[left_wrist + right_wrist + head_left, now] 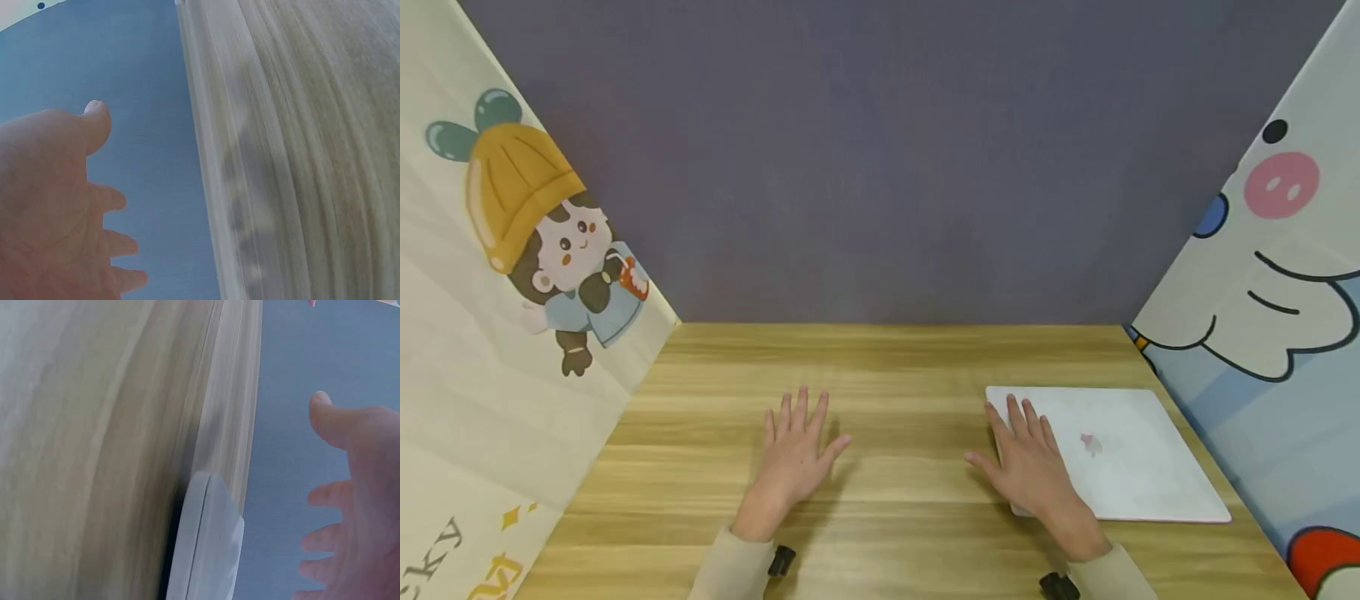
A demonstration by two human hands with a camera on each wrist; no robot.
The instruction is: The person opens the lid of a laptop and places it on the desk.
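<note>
A closed silver laptop with an apple logo on its lid lies on the right part of the wooden table. My right hand is held over the laptop's left edge, fingers spread and holding nothing. In the right wrist view, a gap shows between that hand and the laptop's rounded corner. Left of the middle, my left hand hovers above the table with its fingers spread, and its shadow falls on the wood. The left wrist view shows its bare palm.
The wooden table runs back to a dark grey-blue panel. Cartoon-printed sheets stand on both sides, a left one with a figure in a yellow hat and a right one near the laptop. Each wrist carries a small black device.
</note>
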